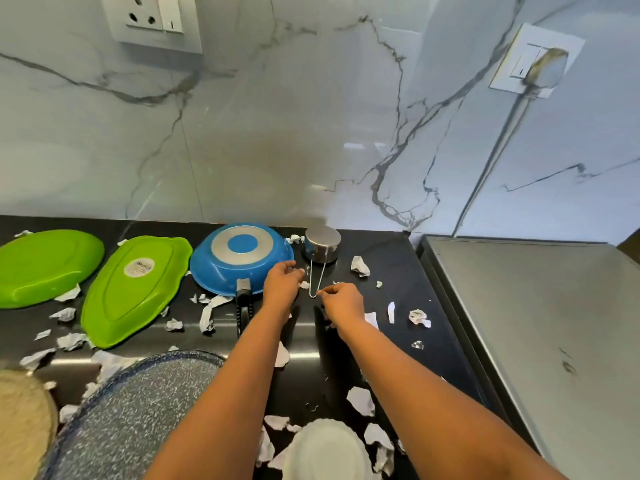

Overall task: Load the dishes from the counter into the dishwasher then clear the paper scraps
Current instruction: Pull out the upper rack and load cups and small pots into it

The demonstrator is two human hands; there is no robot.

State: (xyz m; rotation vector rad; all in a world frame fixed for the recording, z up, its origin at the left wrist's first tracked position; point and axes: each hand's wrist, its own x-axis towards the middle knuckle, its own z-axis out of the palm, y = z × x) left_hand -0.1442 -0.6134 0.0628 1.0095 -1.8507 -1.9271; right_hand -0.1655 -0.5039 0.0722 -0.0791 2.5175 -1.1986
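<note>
An upturned steel cup (322, 244) stands at the back of the black counter (398, 258), its wire handle (318, 278) pointing toward the person. Just to its left lies a blue pan (239, 259), bottom up, with its black handle (244, 308) also toward the person. The left hand (282, 284) sits between pan and cup, its fingers curled, and pinches a small scrap (301, 270) at its fingertips. The right hand (343, 303) is just beside the end of the wire handle, thumb and fingers drawn together; whether it holds the handle, a bit of paper or nothing I cannot tell. Left of the pan lie 2 more upturned dishes: a labelled green plate (135, 292) and a plain green plate (45, 265). Nearer the person are a speckled plate (138, 410) and a white dish (325, 452). Torn paper scraps (360, 266) are strewn across the counter among all of these. A steel appliance top (536, 306) adjoins the counter on the right
</note>
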